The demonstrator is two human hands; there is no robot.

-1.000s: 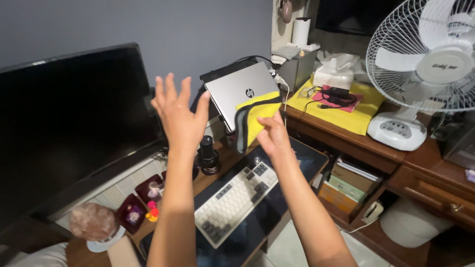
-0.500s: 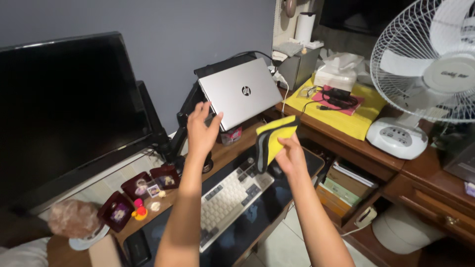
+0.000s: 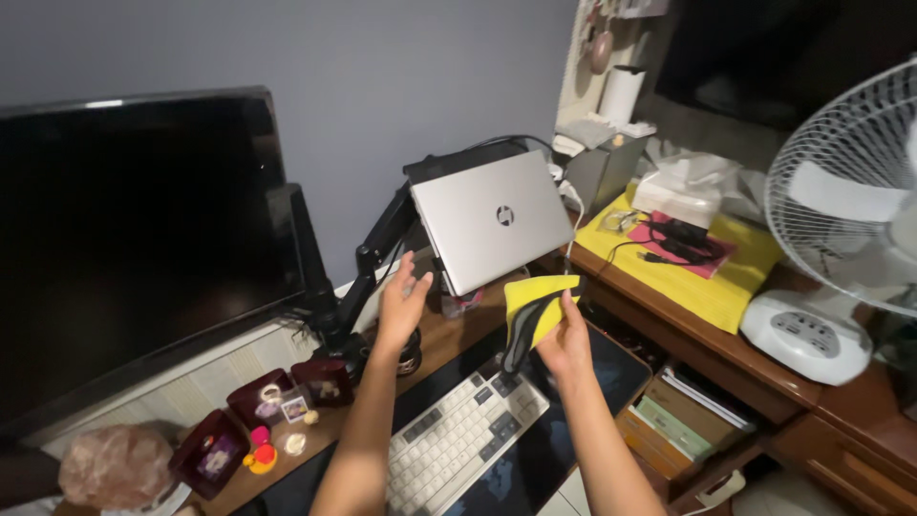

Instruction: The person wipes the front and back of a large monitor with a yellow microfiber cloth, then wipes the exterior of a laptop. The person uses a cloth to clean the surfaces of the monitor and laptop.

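My right hand [image 3: 565,339] grips a folded yellow and grey cloth [image 3: 533,310] just below the lower edge of a closed silver laptop [image 3: 490,220]. The laptop sits tilted on a black arm mount [image 3: 377,250]. My left hand [image 3: 401,304] is open with fingers spread, raised to the left of the laptop's lower corner, touching nothing. Both hands hover above a white and grey keyboard [image 3: 463,441] lying on a dark desk mat [image 3: 535,459].
A large black monitor [image 3: 134,239] fills the left. Small dark red trays [image 3: 267,406] with trinkets and a pinkish rock [image 3: 113,465] sit near the front left. A white fan [image 3: 841,210] stands on the right cabinet, beside a yellow towel [image 3: 707,287] with cables and a tissue box [image 3: 680,186].
Both hands have dropped from in front of the laptop to below it. The cloth came off the laptop lid with my right hand, and the view shifted left.
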